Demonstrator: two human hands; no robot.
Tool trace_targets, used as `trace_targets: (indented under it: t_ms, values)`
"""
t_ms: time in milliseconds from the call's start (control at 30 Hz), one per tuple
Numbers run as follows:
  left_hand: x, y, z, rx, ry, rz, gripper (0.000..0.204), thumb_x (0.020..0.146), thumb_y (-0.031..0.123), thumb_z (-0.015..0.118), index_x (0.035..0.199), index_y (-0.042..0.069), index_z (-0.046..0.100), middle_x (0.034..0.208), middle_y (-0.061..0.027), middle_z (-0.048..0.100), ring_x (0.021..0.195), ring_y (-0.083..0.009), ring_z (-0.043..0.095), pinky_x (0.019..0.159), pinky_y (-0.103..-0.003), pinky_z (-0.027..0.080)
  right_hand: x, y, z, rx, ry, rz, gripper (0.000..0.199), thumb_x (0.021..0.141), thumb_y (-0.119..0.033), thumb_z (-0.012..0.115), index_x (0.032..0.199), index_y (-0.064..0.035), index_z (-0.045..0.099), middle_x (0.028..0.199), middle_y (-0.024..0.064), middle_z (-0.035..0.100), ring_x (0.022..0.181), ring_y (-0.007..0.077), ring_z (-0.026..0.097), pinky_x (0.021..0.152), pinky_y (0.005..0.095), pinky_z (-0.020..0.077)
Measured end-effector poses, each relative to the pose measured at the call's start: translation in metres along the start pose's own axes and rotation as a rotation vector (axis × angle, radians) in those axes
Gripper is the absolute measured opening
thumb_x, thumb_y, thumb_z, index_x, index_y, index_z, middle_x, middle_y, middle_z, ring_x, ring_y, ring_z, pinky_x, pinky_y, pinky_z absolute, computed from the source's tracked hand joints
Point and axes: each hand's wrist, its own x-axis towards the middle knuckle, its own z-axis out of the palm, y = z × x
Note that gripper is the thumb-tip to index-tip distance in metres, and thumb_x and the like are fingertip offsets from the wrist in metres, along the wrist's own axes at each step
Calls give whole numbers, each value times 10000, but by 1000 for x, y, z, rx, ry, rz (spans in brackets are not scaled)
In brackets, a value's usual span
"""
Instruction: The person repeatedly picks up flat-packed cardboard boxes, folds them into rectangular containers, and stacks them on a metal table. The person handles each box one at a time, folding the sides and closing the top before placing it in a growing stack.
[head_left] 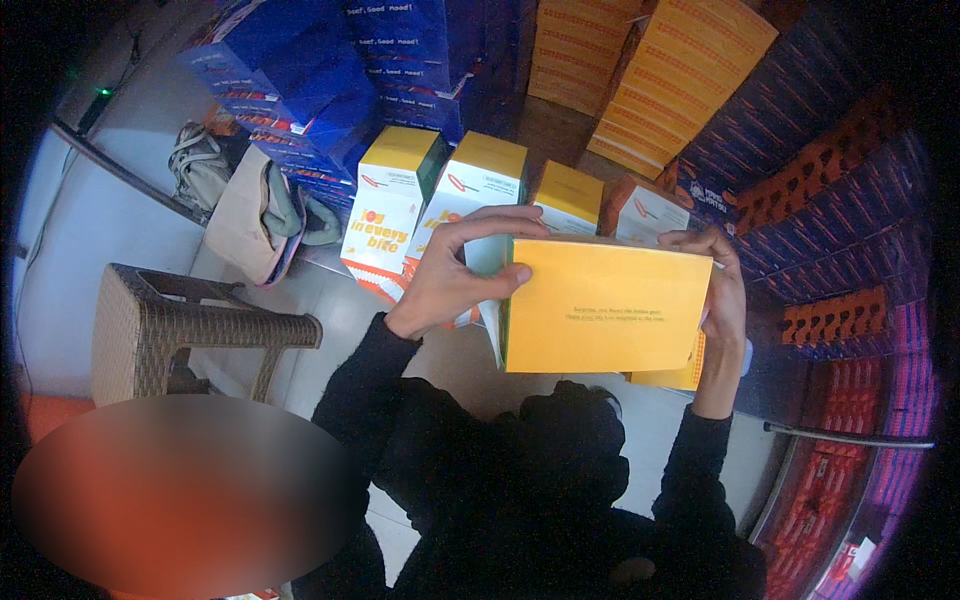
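Observation:
Between my two hands a yellow cardboard box [605,280] is held up, its flat yellow face with small print turned toward me. My left hand [455,270] grips the box's left end, thumb on the near face and fingers over the top edge. Around its right end curls my right hand [722,285], with some of its fingers hidden behind the box. Just beyond, white and yellow cartons [385,205] stand in a row, partly covered by my left hand and the box. Part of another yellow piece [665,378] shows below the held box.
Stacks of blue boxes [300,70] rise at the far left, and tall yellow stacks [680,80] at the back. Dark blue and orange boxes [790,200] line the right side. A brown woven-pattern stool [140,320] stands at left, near a beige bag [245,225].

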Motion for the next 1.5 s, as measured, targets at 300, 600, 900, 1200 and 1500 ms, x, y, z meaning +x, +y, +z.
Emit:
trace_targets:
  t_ms: [300,600,900,1200,1500]
  values:
    - [1,8,-2,45,84,-74,306,758,77,702,1059,28,680,1144,-125,627,1103,-208,567,970,-340,412,-52,-42,70,-1340,-352,-765,699,624,-212,794,1278,-251,548,1435,150,342,1335,405,271,1084,591,189]
    - [-3,24,1,-423,3,-243,797,848,546,569,1446,106,278,1394,-87,408,1216,-196,469,999,-354,411,-35,-11,91,-1081,-302,-678,923,559,-238,833,1380,-225,412,1425,223,276,1308,438,269,1086,540,208]
    - [-6,32,49,-719,222,-56,1115,701,293,815,1491,107,50,1310,-105,436,1142,-178,506,932,-325,466,-41,-6,132,-434,-157,-482,1115,544,-317,884,1428,-46,262,1402,198,256,1342,348,239,1107,433,219]
    - [-1,37,54,-739,324,158,793,874,491,546,1459,87,196,1345,-117,451,1177,-217,506,982,-357,439,-46,3,150,-425,-151,-516,1447,297,-474,917,1458,-46,168,1460,198,190,1363,379,213,1118,453,214]
    - [7,29,60,-556,434,85,592,1004,438,238,1496,141,95,1380,-146,397,1236,-240,443,1033,-362,370,-54,1,152,-274,-173,-166,1289,429,-277,940,1440,-2,188,1423,177,323,1330,284,324,1087,400,280]
